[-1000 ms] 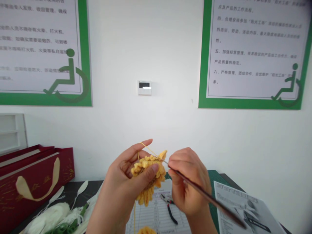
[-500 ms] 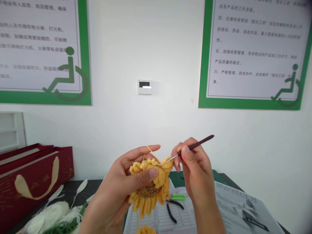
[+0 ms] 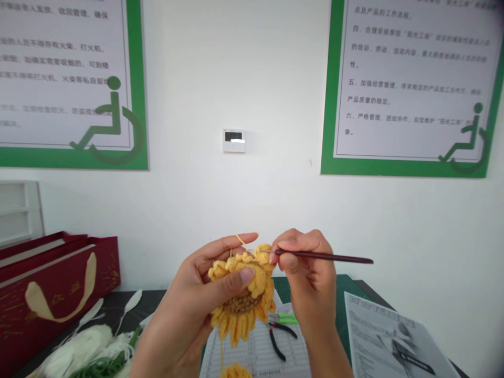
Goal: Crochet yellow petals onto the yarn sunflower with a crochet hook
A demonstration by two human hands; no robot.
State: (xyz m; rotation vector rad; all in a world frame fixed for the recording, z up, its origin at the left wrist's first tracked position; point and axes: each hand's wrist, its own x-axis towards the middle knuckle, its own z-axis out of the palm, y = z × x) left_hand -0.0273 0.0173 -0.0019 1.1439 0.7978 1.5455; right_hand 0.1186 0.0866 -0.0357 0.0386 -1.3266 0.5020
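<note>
My left hand [image 3: 200, 291] is closed on a crocheted sunflower [image 3: 240, 329] with yellow petals and a brown centre, its thumb pressing on the front. A strand of yellow yarn [image 3: 241, 240] passes over my left index finger, which is stretched out. In my right hand [image 3: 309, 278] is a crochet hook [image 3: 326, 256] with a dark handle, pinched between thumb and fingers and lying nearly level. The metal tip reaches the yarn at the flower's top edge. My right fingers also touch a petal there. Below, another yellow crocheted piece [image 3: 235, 371] shows at the bottom edge.
Black-handled pliers [image 3: 279, 338] and a bright green tool [image 3: 286, 318] lie on printed sheets [image 3: 255, 352] over a green cutting mat [image 3: 342, 315]. A booklet [image 3: 394, 336] is at right. White yarn [image 3: 79, 352] and a dark red gift bag [image 3: 59, 294] stand left.
My right hand has turned the crochet hook from slanting up to nearly level. The hook tip has moved up and left toward the yarn, and the top right petal is raised a little.
</note>
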